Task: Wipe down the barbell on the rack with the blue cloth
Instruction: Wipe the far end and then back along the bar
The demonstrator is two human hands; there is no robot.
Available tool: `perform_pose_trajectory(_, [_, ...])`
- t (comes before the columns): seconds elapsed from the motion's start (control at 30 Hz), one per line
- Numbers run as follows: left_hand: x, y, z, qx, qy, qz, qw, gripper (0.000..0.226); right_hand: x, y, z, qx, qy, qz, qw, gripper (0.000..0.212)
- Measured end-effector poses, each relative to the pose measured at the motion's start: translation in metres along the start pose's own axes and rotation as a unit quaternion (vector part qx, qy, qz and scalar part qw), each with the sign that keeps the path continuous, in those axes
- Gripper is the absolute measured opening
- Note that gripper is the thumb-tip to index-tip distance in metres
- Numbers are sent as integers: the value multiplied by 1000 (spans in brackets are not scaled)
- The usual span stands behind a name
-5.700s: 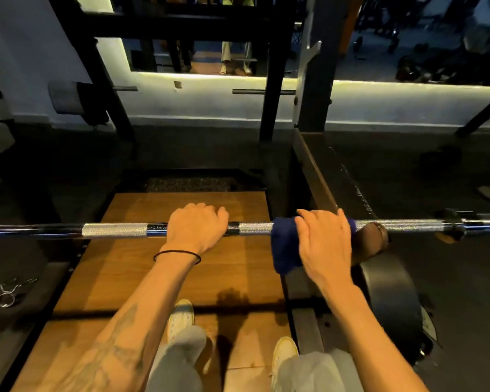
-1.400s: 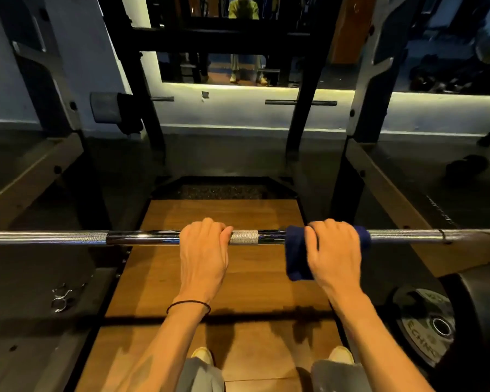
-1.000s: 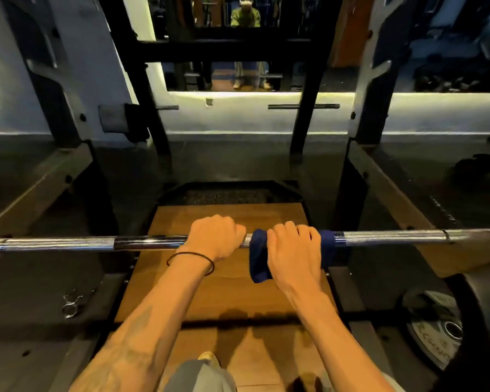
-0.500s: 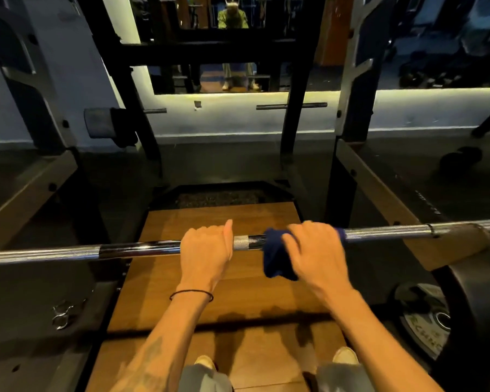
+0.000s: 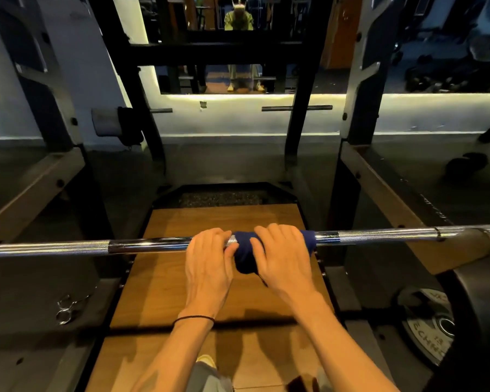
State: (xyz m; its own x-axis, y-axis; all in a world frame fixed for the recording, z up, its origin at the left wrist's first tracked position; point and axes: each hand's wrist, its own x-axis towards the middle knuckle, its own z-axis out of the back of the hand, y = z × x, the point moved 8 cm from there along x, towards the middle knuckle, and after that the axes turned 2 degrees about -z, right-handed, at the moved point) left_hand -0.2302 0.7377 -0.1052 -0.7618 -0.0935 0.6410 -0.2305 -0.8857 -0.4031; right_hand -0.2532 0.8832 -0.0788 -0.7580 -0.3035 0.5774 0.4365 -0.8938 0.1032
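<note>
Bar (image 5: 379, 236) lies across the rack, left to right, at mid-frame. Right hand (image 5: 283, 256) curls over the bar with the cloth (image 5: 245, 251) wrapped beneath it, grip closed on cloth and bar together. Left hand (image 5: 208, 261) grips bare bar, its thumb touching the cloth's left edge.

Change: over the last seconds the cloth hand has slid left from the right knurling to the centre, closing the gap until it meets the left hand.

Reading: right and centre stretches look covered; the bar left of the left hand seems untouched. Left hand must shift for the wipe to carry on.
</note>
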Motion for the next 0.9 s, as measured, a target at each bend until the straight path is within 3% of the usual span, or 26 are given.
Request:
perform_pose_trajectory(0.17, [3, -2, 5, -6, -4, 15, 1000, 24, -22, -104, 22, -31, -35, -165, 985, 28])
perform_pose_trajectory(0.27, [4, -6, 6, -10, -6, 24, 1000, 22, -19, -84, 16, -71, -27, -238, 968, 27])
perform_pose_trajectory(0.43, [11, -10, 11, 31, 38, 43, 998, 4, 5, 28, -17, -64, 71, -90, 991, 14])
perform_pose_trajectory(0.53, [35, -12, 17, 117, 87, 6, 989, 19, 6, 21, -14, -45, 53, -13, 997, 13])
perform_pose_trajectory(0.6, [59, -4, 11, 135, 138, 26, 981, 37, 2, 0, -7, -51, 39, 16, 998, 14])
perform_pose_trajectory(0.7, [76, 12, -8, 174, 201, 69, 962, 49, -10, -66, 13, -46, -15, -28, 998, 22])
perform_pose_trajectory(0.77, [74, 18, -16, 198, 241, 67, 948, 40, -22, -105, 23, -48, -39, -71, 995, 29])
perform_pose_trajectory(0.9, [65, 8, -36, 242, 375, -25, 895, 15, -27, -122, 20, -57, -65, -220, 972, 32])
